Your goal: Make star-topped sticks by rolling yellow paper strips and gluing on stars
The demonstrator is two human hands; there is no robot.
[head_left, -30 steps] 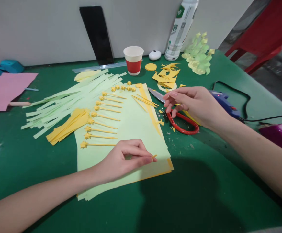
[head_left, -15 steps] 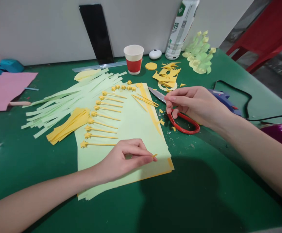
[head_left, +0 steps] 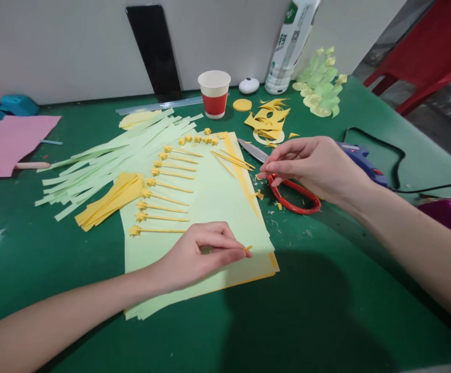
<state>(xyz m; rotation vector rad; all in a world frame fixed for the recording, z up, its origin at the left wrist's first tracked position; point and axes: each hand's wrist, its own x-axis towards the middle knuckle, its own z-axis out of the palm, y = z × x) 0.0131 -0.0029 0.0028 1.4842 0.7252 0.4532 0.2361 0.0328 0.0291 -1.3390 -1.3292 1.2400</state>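
My left hand (head_left: 205,254) rests over the stack of pale green paper (head_left: 225,207), its thumb and forefinger pinching a small bit of yellow paper (head_left: 248,248). My right hand (head_left: 306,166) hovers over the red-handled scissors (head_left: 295,197), fingertips drawn together; anything between them is too small to make out. Several thin yellow sticks with star heads (head_left: 163,210) lie in a column on the paper. Above them sit small loose yellow paper stars (head_left: 198,139), and thin yellow sticks (head_left: 233,160) without stars lie nearer the scissors.
Green paper strips (head_left: 108,160) and yellow strips (head_left: 111,202) lie on the left. Along the back stand a paper cup (head_left: 214,96), a black phone (head_left: 154,52) and a white bottle (head_left: 289,49). Yellow scraps (head_left: 270,119) lie beyond the scissors. A blue glue gun (head_left: 365,163) with its cord is at right.
My right hand has shifted slightly left and down, towards the scissors' pivot. My left hand keeps its pinch on the yellow paper bit in the same place.
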